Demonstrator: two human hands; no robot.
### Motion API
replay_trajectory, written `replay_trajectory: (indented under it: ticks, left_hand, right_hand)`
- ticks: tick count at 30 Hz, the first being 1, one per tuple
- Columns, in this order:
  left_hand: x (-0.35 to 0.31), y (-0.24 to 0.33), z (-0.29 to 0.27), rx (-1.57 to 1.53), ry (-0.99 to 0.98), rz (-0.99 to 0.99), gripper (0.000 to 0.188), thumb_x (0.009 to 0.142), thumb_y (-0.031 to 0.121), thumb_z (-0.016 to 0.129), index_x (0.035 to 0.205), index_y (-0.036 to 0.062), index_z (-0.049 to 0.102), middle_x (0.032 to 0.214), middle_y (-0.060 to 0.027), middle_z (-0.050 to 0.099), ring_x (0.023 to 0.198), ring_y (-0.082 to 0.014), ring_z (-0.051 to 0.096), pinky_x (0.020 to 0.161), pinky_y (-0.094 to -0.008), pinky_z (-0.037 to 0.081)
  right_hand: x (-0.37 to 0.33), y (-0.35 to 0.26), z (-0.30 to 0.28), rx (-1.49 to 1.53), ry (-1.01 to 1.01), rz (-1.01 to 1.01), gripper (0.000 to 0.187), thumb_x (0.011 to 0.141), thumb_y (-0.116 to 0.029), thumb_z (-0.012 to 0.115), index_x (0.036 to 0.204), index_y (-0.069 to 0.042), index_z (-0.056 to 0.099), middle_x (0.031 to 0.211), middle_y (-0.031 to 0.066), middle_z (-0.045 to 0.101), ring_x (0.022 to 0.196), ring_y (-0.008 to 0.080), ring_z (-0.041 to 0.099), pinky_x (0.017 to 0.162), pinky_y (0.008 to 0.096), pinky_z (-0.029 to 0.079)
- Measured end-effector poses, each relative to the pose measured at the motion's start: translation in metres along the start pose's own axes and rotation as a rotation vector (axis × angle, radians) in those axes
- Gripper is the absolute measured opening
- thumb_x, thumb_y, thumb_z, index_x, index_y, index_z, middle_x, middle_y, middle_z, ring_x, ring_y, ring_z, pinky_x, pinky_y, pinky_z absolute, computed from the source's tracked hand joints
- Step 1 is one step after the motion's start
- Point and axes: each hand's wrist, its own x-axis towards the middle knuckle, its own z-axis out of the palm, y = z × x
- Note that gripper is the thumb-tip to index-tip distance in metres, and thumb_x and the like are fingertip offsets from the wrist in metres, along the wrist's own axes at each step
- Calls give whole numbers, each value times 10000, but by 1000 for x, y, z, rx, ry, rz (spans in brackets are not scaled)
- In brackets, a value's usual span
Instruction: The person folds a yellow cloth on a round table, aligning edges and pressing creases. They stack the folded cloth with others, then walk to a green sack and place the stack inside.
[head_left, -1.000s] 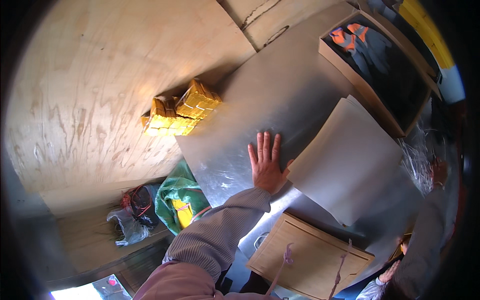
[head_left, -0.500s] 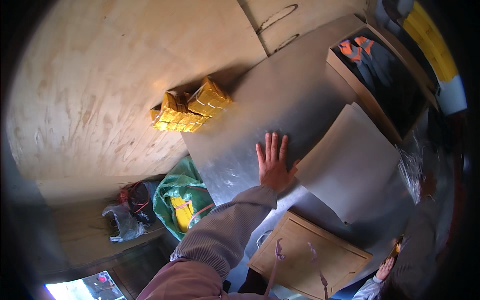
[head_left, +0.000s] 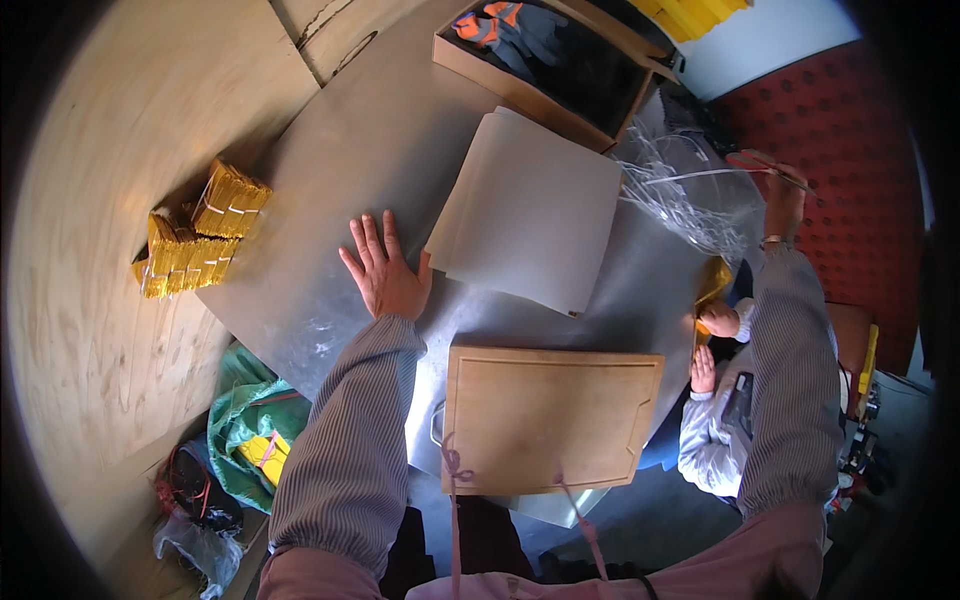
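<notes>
My left hand [head_left: 393, 285] lies flat on the metal tabletop [head_left: 330, 220], fingers spread and empty. Its thumb meets the left edge of a stack of large pale grey sheets [head_left: 535, 205]. Out at the right, my right hand [head_left: 785, 208] is raised and closed round a slim, reddish scissor-like tool [head_left: 790, 175], its exact kind unclear. A thin white strip [head_left: 700, 175] runs from near that hand toward a tangle of clear strips [head_left: 690, 215] by the sheets' right edge. Closer to me is a wooden cutting board [head_left: 550, 420].
Gold paper bundles [head_left: 200, 235] sit at the left against plywood. An open cardboard box [head_left: 560, 95] with grey-orange gloves [head_left: 510, 35] stands at the back. A green sack [head_left: 245, 415] is at lower left. Another person's hands [head_left: 704, 370] hold gold material at the right.
My view has swung to the right, so everything sits further left in it. My right hand, blurred at the edge before, now shows raised with the tool. My left hand stays flat beside the sheets.
</notes>
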Motion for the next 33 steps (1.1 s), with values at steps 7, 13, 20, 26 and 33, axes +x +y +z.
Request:
replay_trajectory:
  ticks: [7, 13, 20, 26, 33]
  left_hand:
    - [-35, -53, -24, -459, -156, 82, 797, 960, 332, 753, 1648, 140, 400, 1731, -236, 296, 1640, -420, 198, 1314, -586, 192]
    - [-197, -130, -87, -979, -220, -192, 367, 1003, 89, 682, 1365, 35, 653, 1335, -170, 707, 1227, -294, 703, 1031, -419, 573]
    - [-376, -188, -143, -1146, -391, -691, 248, 1078, 130, 619, 1274, -6, 687, 1113, -103, 774, 1029, -190, 754, 925, -333, 594]
    - [-432, -173, -157, -1135, -336, -816, 235, 1047, 115, 664, 1247, -3, 703, 1044, -96, 780, 990, -153, 749, 907, -312, 589]
    - [-414, -143, -195, -1840, -287, -742, 357, 1081, 182, 667, 1372, -25, 661, 1284, -116, 729, 1201, -195, 696, 1059, -337, 546]
  right_hand:
    - [-15, -82, -10, -1081, -227, -147, 396, 1088, -420, 590, 1242, -55, 583, 963, 133, 713, 893, 319, 723, 717, 489, 563]
    - [-38, -89, 6, -366, -479, 390, 396, 1067, -454, 639, 1276, -126, 567, 792, 92, 687, 641, 283, 672, 556, 456, 502]
    - [-25, -38, 11, -520, -691, 187, 407, 1071, -470, 629, 1341, -168, 588, 794, 15, 657, 623, 166, 606, 530, 343, 452]
    - [-36, -76, 12, -498, -534, 192, 409, 1097, -471, 578, 1380, -177, 607, 799, -42, 635, 609, 105, 551, 502, 261, 400]
    - [-266, -348, 82, 510, -531, 1006, 428, 1128, -474, 518, 1425, -187, 629, 805, -108, 610, 592, 33, 487, 469, 165, 339]
